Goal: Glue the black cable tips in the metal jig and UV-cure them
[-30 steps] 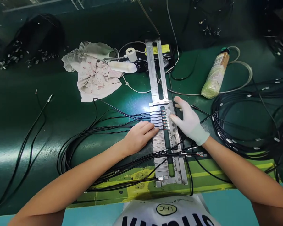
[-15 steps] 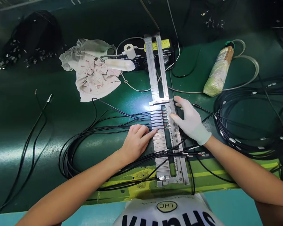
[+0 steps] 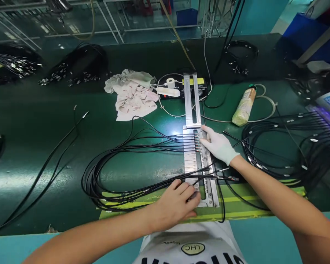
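Observation:
A long slotted metal fixture (image 3: pixel 191 159) lies on the table, pointing away from me. Several thin black cables (image 3: pixel 154 149) run in from the left, side by side, their small connectors (image 3: pixel 197 141) lined up at its slot. My right hand (image 3: pixel 219 146), in a white glove, rests along the fixture's right rail beside those connectors, thumb and fingers apart. My bare left hand (image 3: pixel 177 203) is at the fixture's near end, fingers curled down by a bundle of black cables (image 3: pixel 154 187). Its fingertips are partly hidden, and I cannot make out what they hold.
Behind the fixture are a black control box (image 3: pixel 167 93), a white lamp (image 3: pixel 168 91) and a crumpled cloth (image 3: pixel 136 99). A wrapped bottle (image 3: pixel 244 106) with a hose lies to the right, near coiled cables (image 3: pixel 253 154). Loose cables (image 3: pixel 48 167) lie left; cable bundles (image 3: pixel 77 66) lie at the back.
My left hand has moved from the lined-up cables toward me, to the fixture's near end, covering the connector that lay there. My right hand stays by the rail. The view has tilted up.

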`<state>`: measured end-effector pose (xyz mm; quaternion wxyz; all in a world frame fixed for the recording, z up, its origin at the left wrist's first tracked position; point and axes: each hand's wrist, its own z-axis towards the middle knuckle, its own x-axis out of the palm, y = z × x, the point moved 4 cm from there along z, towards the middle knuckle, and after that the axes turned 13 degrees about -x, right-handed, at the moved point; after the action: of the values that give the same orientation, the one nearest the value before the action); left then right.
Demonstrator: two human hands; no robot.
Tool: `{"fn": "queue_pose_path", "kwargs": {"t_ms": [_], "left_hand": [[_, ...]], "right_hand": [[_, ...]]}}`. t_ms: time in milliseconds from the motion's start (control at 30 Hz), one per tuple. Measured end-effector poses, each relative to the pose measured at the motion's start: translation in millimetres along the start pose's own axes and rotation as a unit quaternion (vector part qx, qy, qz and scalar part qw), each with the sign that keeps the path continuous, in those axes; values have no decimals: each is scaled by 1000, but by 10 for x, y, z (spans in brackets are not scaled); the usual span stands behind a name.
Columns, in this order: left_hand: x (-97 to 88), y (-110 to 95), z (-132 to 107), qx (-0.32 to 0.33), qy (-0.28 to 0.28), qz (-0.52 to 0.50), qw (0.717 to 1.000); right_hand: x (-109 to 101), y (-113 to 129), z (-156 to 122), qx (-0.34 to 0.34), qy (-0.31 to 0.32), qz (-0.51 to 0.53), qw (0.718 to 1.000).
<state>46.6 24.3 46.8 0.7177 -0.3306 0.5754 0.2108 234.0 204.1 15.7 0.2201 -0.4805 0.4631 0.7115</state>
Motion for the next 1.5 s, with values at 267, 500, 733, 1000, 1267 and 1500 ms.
{"fn": "queue_pose_path", "kwargs": {"t_ms": [267, 500, 733, 1000, 1267, 1500], "left_hand": [[130, 139, 67, -55, -30, 54, 997], [-80, 431, -417, -178, -78, 64, 979], [106, 761, -689, -250, -43, 110, 961], [-219, 1345, -823, -80, -37, 186, 978], [-467, 1536, -1144, -100, 36, 113, 988], [-429, 1038, -1077, -68, 40, -1, 997]], "right_hand": [[-10, -7, 301, 42, -32, 1, 999], [-301, -32, -52, -19, 57, 129, 990], [-380, 46, -675, -130, 168, 109, 971], [-492, 627, -612, -212, 77, 105, 969], [-56, 966, -641, -250, 87, 148, 953], [-167, 662, -644, -176, 36, 180, 967]]}}
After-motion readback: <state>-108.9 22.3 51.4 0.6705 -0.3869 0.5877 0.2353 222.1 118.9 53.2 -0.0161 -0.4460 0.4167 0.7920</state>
